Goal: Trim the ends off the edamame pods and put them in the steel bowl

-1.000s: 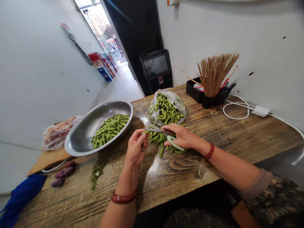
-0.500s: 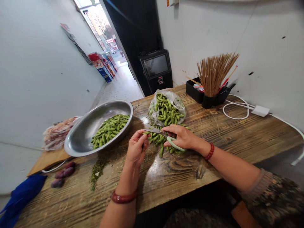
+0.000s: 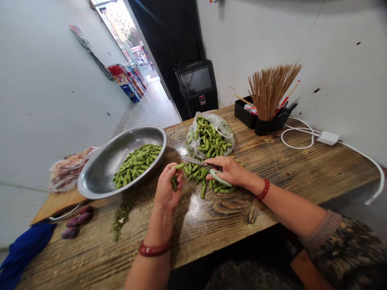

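Over the middle of the worktop [image 3: 211, 233], left hand [image 3: 166, 189] pinched a green pod [image 3: 179, 166] at its fingertips, a second pod [image 3: 174, 183] tucked in against the curled fingers. Right hand [image 3: 231, 170] gripped scissors [image 3: 217, 177] by the pale green handle, blades pointing left, tips near the pinched pod. Loose pods [image 3: 198, 175] lay heaped below the scissors. Behind them, close to the far edge: plastic bag [image 3: 226, 128], filled with pods. Toward the left end: metal bowl [image 3: 98, 173], part-filled with pods, scraps [image 3: 121, 217] just in front.
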The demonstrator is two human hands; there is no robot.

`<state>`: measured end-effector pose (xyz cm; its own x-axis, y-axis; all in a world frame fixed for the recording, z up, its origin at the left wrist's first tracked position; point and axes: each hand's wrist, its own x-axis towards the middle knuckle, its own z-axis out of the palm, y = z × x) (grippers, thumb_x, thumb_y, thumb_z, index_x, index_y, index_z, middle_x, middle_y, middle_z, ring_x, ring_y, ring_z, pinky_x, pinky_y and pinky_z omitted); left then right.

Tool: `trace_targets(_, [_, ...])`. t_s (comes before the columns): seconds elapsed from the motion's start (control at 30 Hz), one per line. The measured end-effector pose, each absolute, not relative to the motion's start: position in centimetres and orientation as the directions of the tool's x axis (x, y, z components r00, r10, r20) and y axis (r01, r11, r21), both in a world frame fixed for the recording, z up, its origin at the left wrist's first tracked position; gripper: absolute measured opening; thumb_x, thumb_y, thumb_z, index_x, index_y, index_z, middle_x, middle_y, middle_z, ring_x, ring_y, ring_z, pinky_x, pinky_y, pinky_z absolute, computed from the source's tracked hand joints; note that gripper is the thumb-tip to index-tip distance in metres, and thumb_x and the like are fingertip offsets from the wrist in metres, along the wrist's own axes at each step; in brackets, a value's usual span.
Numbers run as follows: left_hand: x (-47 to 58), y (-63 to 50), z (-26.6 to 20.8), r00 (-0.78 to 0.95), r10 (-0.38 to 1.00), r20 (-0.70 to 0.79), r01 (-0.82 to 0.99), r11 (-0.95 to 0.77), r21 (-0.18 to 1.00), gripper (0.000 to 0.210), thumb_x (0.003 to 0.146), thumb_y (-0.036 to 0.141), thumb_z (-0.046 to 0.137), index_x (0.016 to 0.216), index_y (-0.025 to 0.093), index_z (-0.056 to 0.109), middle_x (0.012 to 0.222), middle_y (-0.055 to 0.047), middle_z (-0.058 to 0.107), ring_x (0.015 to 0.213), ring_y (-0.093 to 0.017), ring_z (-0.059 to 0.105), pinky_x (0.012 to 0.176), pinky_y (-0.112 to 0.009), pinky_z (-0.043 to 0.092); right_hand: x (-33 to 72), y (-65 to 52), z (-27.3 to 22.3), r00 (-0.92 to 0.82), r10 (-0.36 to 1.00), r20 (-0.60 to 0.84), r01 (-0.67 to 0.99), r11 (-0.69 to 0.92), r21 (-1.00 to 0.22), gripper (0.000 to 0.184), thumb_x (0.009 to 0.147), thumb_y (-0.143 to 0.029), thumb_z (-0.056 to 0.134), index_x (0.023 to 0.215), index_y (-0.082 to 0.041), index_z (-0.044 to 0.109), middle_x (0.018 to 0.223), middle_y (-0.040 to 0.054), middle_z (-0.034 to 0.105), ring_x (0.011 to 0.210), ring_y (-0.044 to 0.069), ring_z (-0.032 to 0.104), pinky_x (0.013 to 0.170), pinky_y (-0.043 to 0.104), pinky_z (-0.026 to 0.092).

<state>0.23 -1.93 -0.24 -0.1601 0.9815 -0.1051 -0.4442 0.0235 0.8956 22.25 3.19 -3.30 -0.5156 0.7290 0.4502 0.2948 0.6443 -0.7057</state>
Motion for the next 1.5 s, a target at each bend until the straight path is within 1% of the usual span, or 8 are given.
trace_targets(0.23, [0.4, -2.0, 0.2, -0.062, 0.976, -0.207, -0.458, 0.156, 0.875, 0.021, 0.072, 0.028, 0.064, 0.067, 0.018, 0.045, 0.063, 0.004, 0.047, 0.046, -0.006, 0.041, 0.037, -0.016, 0.026, 22.4, 3.7, -3.6, -0.42, 0.771, 0.48, 0.3, 0.616, -0.728, 0.051, 0.073, -0.042, 0.076, 0.115, -0.015, 0.067, 0.101, 0.0103, 0.071, 0.087, 0.02, 0.067, 0.081, 0.032, 0.052])
trace_targets(0.4, [1.4, -2.3, -0.7, 0.026, 0.992, -0.123, 0.166, 0.117, 0.979, 0.017, 0.075, 0.032, 0.065, 0.073, 0.018, 0.056, 0.052, 0.007, 0.041, 0.042, -0.006, 0.032, 0.041, -0.019, 0.023, 22.4, 3.7, -3.6, -0.444, 0.759, 0.476, 0.307, 0.628, -0.715, 0.05, 0.073, -0.041, 0.075, 0.115, -0.016, 0.066, 0.103, 0.0102, 0.071, 0.089, 0.021, 0.067, 0.082, 0.032, 0.052])
trace_targets(0.53, [1.6, -2.3, -1.6, 0.177, 0.984, -0.029, 0.693, -0.104, 0.713, 0.016, 0.072, 0.031, 0.066, 0.067, 0.016, 0.062, 0.06, 0.002, 0.055, 0.059, -0.012, 0.046, 0.057, -0.024, 0.033, 22.4, 3.7, -3.5, -0.424, 0.76, 0.492, 0.304, 0.631, -0.714, 0.049, 0.073, -0.039, 0.076, 0.114, -0.015, 0.067, 0.101, 0.0104, 0.071, 0.087, 0.02, 0.067, 0.079, 0.03, 0.053])
trace_targets(0.67, [1.5, -2.5, -1.9, 0.263, 0.957, -0.124, 0.839, -0.163, 0.519, 0.019, 0.072, 0.036, 0.067, 0.072, 0.017, 0.065, 0.06, 0.002, 0.057, 0.059, -0.014, 0.048, 0.057, -0.026, 0.031, 22.3, 3.8, -3.5, -0.421, 0.764, 0.489, 0.314, 0.628, -0.712, 0.049, 0.072, -0.038, 0.077, 0.114, -0.016, 0.067, 0.101, 0.0097, 0.071, 0.085, 0.019, 0.067, 0.077, 0.029, 0.052])
trace_targets(0.9, [1.6, -2.4, -1.8, 0.28, 0.96, -0.023, 0.734, -0.198, 0.649, 0.005, 0.072, 0.02, 0.061, 0.067, 0.017, 0.062, 0.065, 0.0, 0.06, 0.066, -0.015, 0.052, 0.064, -0.027, 0.036, 22.4, 3.8, -3.7, -0.438, 0.767, 0.47, 0.331, 0.623, -0.709, 0.05, 0.073, -0.039, 0.076, 0.116, -0.016, 0.066, 0.101, 0.0099, 0.071, 0.083, 0.018, 0.066, 0.077, 0.03, 0.052])
trace_targets(1.1, [1.4, -2.5, -0.3, 0.033, 0.999, -0.038, 0.232, 0.029, 0.972, 0.019, 0.077, 0.032, 0.065, 0.076, 0.017, 0.054, 0.07, 0.001, 0.059, 0.046, -0.006, 0.039, 0.046, -0.02, 0.028, 22.3, 3.6, -3.6, -0.421, 0.774, 0.473, 0.302, 0.611, -0.732, 0.051, 0.072, -0.039, 0.077, 0.115, -0.014, 0.067, 0.1, 0.0109, 0.071, 0.082, 0.019, 0.066, 0.076, 0.03, 0.052])
trace_targets(1.23, [1.6, -2.7, 0.3, 0.009, 0.995, -0.096, -0.08, 0.097, 0.992, 0.024, 0.077, 0.034, 0.068, 0.08, 0.017, 0.05, 0.075, -0.001, 0.064, 0.041, -0.003, 0.038, 0.039, -0.017, 0.022, 22.2, 3.5, -3.4, -0.437, 0.769, 0.466, 0.275, 0.608, -0.745, 0.05, 0.07, -0.038, 0.078, 0.114, -0.015, 0.067, 0.098, 0.009, 0.07, 0.078, 0.017, 0.065, 0.073, 0.028, 0.052])
trace_targets(1.5, [1.4, -2.6, 0.0, -0.088, 0.993, -0.081, -0.205, 0.062, 0.977, 0.023, 0.067, 0.023, 0.076, 0.085, 0.011, 0.067, 0.078, -0.005, 0.066, 0.051, -0.004, 0.046, 0.04, -0.013, 0.031, 22.3, 2.7, -2.7, -0.562, 0.709, 0.426, 0.316, 0.66, -0.682, 0.058, 0.069, -0.038, 0.079, 0.121, -0.018, 0.061, 0.088, 0.0034, 0.063, 0.072, 0.014, 0.057, 0.066, 0.026, 0.047])
